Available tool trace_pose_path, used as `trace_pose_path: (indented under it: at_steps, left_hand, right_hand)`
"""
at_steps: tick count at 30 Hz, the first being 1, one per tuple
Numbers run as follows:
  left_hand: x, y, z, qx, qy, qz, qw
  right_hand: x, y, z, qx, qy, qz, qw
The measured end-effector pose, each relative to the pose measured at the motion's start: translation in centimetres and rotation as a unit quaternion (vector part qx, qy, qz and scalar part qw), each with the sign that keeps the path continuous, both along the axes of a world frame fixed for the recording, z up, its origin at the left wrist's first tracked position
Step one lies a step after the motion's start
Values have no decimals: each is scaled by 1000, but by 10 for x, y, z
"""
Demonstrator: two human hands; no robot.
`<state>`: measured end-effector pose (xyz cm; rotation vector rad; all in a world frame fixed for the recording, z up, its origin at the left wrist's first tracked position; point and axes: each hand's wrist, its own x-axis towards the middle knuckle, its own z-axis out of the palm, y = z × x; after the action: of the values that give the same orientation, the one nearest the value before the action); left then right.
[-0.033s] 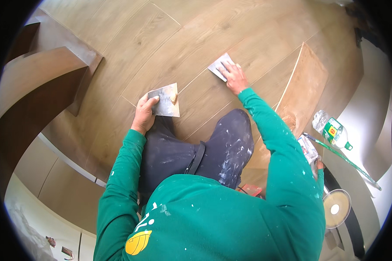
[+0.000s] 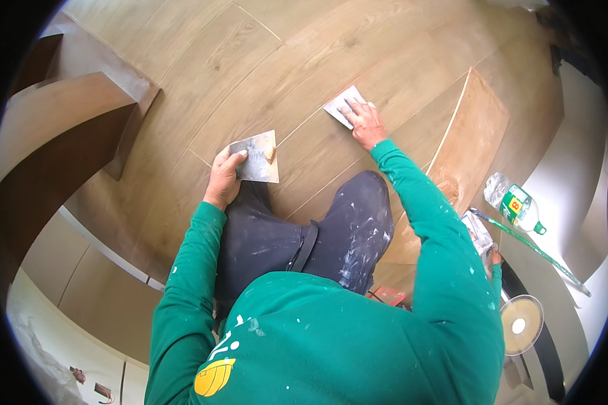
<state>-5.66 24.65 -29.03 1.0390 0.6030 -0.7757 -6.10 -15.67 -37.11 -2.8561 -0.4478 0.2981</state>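
My left hand [image 2: 221, 179] grips a square metal putty plate [image 2: 257, 170] by its near left edge, thumb on top. A tan dab of filler [image 2: 271, 154] clings to the plate's right side, and grey smears mark its face. Farther off to the right, my right hand [image 2: 367, 128] is closed on a thin, pale flat spreader [image 2: 336, 106], fingers pressed along its face. The spreader lies low over the wood-patterned surface [image 2: 277, 74], close to a pale seam. Whether its edge touches the surface, I cannot tell.
A brown board [image 2: 476, 121] lies to my right. Past it are a clear bottle with a green cap [image 2: 522, 208], a green pole [image 2: 534, 250], a round fan [image 2: 521, 325] and another green-sleeved hand [image 2: 496, 257]. Curved dark wooden pieces [image 2: 67, 152] stand at left.
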Motion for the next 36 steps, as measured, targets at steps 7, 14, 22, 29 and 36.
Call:
trace_pose_path:
  at_steps: [7, 14, 22, 29, 36]
  left_hand:
    - [4, -3, 5, -1, 3, -3, 1000]
    - [3, -16, 11, 0, -2, 67, 998]
    - [23, -140, 49, -143, 13, 165, 976]
    - [49, -115, 75, -59, -146, 10, 988]
    - [52, -106, 61, 8, -197, -110, 974]
  right_hand:
    - [-3, 28, 2, 1, 1, 10, 1000]
    - [-12, 20, 51, 215, 81, -179, 957]
    - [-35, 94, 172, 441, -27, -233, 866]
    - [-36, 29, 199, 212, -45, -118, 969]
    - [8, 38, 260, 75, -65, 132, 986]
